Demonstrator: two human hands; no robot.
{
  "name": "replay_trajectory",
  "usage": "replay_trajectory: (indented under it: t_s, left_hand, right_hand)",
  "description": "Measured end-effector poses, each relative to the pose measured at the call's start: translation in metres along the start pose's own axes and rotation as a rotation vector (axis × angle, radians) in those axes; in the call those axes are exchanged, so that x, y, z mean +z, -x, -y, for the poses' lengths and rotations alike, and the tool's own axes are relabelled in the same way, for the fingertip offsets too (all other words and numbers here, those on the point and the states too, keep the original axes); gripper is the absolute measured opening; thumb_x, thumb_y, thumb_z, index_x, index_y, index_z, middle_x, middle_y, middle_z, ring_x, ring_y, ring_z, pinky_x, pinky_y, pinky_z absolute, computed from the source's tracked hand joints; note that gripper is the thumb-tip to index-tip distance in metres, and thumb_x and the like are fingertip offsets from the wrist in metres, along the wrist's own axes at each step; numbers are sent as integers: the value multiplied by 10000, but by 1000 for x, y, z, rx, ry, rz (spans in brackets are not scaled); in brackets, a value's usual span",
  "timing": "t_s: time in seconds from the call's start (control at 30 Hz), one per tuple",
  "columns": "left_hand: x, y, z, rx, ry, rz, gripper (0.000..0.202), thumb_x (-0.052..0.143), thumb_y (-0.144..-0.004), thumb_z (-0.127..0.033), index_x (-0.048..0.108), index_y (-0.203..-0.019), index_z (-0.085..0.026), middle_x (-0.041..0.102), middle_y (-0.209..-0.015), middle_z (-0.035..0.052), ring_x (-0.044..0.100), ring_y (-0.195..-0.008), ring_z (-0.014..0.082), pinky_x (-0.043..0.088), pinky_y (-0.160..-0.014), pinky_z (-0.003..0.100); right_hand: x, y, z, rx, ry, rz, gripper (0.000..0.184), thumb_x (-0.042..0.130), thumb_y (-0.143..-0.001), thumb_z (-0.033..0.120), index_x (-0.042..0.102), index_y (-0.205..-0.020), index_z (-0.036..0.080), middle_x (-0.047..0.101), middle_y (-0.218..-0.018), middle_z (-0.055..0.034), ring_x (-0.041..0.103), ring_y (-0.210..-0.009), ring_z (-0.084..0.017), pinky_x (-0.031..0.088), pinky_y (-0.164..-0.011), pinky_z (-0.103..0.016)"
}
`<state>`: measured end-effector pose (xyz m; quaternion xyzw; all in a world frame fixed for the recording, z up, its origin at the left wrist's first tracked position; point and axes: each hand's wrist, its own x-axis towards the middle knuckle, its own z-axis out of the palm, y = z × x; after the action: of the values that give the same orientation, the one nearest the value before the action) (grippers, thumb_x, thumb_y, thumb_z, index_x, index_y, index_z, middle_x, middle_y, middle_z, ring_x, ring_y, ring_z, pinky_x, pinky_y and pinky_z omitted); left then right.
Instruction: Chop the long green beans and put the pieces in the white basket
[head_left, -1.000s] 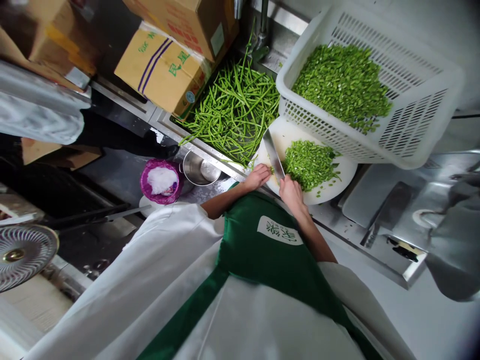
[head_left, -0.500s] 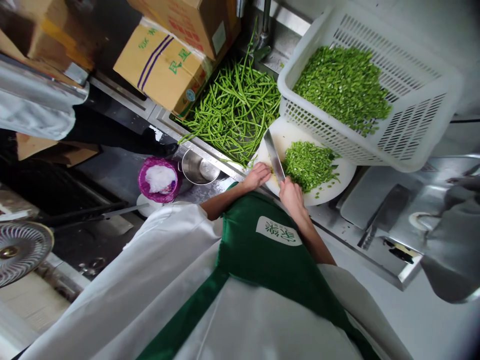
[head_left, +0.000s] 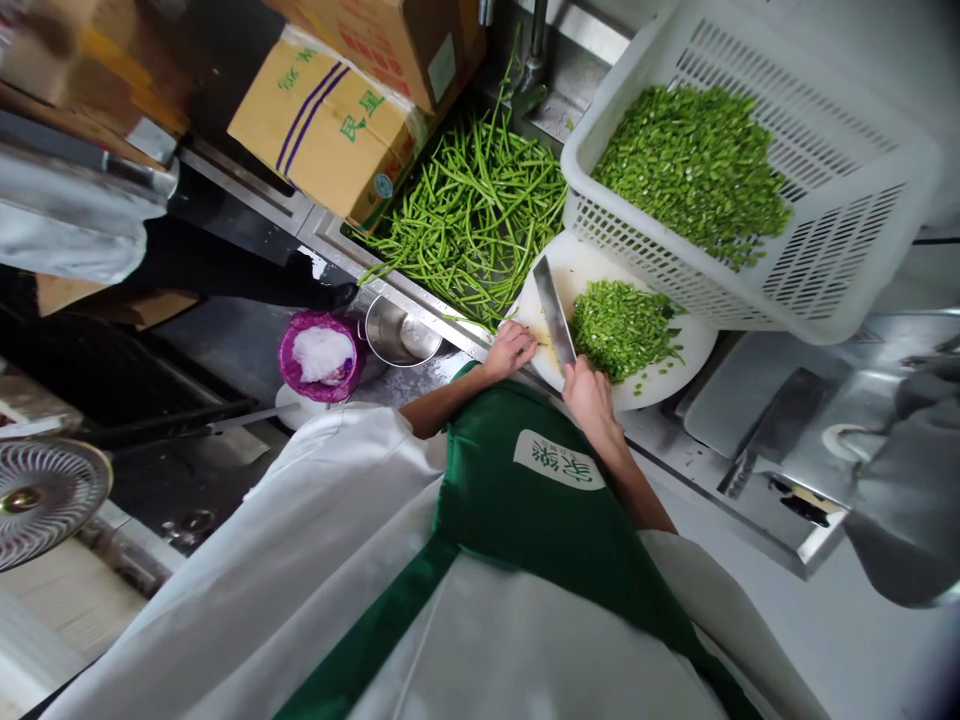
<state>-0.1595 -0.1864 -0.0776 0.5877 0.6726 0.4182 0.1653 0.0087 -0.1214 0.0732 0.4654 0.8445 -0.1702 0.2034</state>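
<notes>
My right hand [head_left: 589,390] grips the handle of a cleaver [head_left: 555,310], whose blade points away from me over the round white cutting board [head_left: 679,370]. A heap of chopped green stalks [head_left: 624,328] lies to the right of the blade. My left hand [head_left: 511,350] is at the board's left edge, fingers curled down and drawn together, a little apart from the blade. What lies under those fingers is too small to make out. Beyond the board, long uncut green stalks [head_left: 480,210], like green beans, fill a sink.
A white plastic basket [head_left: 832,300] with chopped green pieces [head_left: 690,170] overhangs the board's far right. Cardboard boxes [head_left: 322,130] stand at the left back. Another knife [head_left: 780,420] lies right. Below are a steel pot [head_left: 382,335] and purple-lined bin [head_left: 300,385]. A person's leg [head_left: 232,265] is left.
My left hand has shifted slightly left, away from the cleaver, and the gap between them has widened. The cleaver stays in my right hand. The whole view has moved slightly.
</notes>
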Motion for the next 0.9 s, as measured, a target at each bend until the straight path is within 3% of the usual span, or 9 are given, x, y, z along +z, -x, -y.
replay_trajectory:
  t_s: [0.2, 0.47, 0.6, 0.73, 0.9]
  left_hand:
    - [1, 1, -1, 44, -51, 119, 346, 422, -1042, -383, 701, -954, -198, 657, -941, 101, 561, -972, 235, 468, -940, 442]
    - [7, -33, -31, -174, -315, 214, 277, 577, -982, -420, 732, -970, -191, 651, -1006, 106, 501, -1088, 298, 386, -971, 472]
    - [12, -49, -43, -217, -392, 269, 184, 630, -940, -321, 726, -878, -177, 664, -972, 118, 518, -1079, 321, 384, -959, 490]
    - [7, -57, -43, -182, -346, 310, 116, 640, -892, -214, 713, -810, -175, 688, -907, 111, 559, -1024, 299, 427, -930, 447]
    - [-10, -59, -38, -189, -214, 299, 114, 600, -879, -135, 708, -862, -168, 717, -880, 58, 602, -873, 208, 471, -909, 339]
  right_hand:
    - [4, -6, 10, -24, -36, 52, 334, 344, -1055, 281, 604, -1192, 122, 732, -1014, -165, 677, -910, -252, 402, -752, -307]
    - [-1, 14, -49, 138, -136, -155, 343, 370, -1041, 328, 624, -1112, 108, 706, -925, -165, 621, -823, -255, 354, -714, -315]
    - [9, 26, -68, 189, -184, -229, 320, 396, -1015, 325, 644, -1040, 124, 697, -897, -151, 588, -775, -241, 326, -681, -311]
    - [19, 35, -77, 243, -229, -253, 322, 416, -1005, 341, 653, -1000, 122, 681, -842, -139, 565, -727, -228, 299, -656, -308]
    - [25, 40, -84, 284, -281, -258, 317, 444, -992, 354, 660, -1004, 123, 676, -819, -131, 562, -720, -228, 293, -656, -306]
